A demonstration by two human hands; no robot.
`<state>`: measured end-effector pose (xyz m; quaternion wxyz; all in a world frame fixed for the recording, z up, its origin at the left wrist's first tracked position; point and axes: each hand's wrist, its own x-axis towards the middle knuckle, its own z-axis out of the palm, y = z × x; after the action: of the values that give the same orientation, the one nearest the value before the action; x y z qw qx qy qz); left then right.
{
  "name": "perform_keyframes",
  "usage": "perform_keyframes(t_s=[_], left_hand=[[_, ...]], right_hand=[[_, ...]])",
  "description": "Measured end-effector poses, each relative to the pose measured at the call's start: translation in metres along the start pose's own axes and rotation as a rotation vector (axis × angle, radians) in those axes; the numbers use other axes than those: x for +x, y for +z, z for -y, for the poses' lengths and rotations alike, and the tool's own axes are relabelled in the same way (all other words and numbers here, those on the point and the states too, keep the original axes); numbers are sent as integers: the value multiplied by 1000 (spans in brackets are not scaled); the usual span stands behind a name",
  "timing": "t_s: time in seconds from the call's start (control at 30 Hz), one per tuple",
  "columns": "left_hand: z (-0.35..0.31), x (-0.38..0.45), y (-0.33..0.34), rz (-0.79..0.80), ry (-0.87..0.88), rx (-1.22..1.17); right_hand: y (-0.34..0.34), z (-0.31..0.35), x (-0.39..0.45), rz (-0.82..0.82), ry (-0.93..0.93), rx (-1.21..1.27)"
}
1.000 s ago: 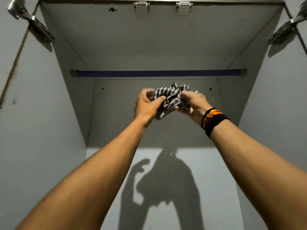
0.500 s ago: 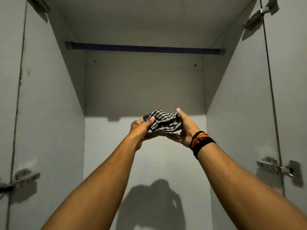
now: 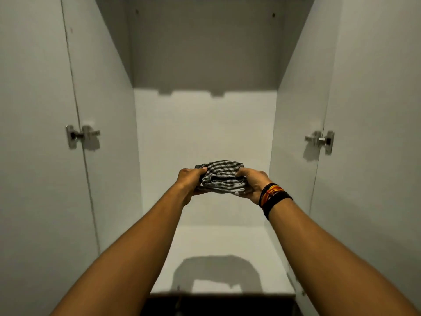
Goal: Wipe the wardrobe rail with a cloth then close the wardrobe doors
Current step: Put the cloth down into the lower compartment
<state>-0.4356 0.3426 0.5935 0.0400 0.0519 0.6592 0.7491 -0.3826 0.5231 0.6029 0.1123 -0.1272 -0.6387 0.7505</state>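
Note:
A black-and-white striped cloth is bunched into a flat wad between both hands, in front of the open wardrobe. My left hand grips its left side and my right hand, with dark and orange bands at the wrist, grips its right side. The wardrobe rail is out of frame above. The left door and the right door both stand open at the sides.
The white wardrobe interior holds nothing; its floor panel lies below my arms. Metal hinges sit at mid-height on the left and right. A dark gap runs under the floor panel's front edge.
My view has tilted down, so the blue rail left the frame. Both hands lowered with the cloth and pressed it from a loose bundle into a flatter wad.

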Motion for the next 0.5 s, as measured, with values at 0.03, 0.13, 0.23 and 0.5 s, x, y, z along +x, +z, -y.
perform_keyframes(t_s=[0.03, 0.13, 0.23, 0.5], left_hand=[[18, -16, -1, -12, -36, -9], [64, -55, -11, -65, -128, 19], [110, -83, -27, -119, -189, 59], [264, -172, -96, -220, -357, 134]], right_hand=[[-6, -18, -10, 1, 34, -4], [-19, -70, -39, 16, 123, -13], [-26, -120, -63, 23, 200, -10], [-19, -282, -121, 10, 437, -25]])
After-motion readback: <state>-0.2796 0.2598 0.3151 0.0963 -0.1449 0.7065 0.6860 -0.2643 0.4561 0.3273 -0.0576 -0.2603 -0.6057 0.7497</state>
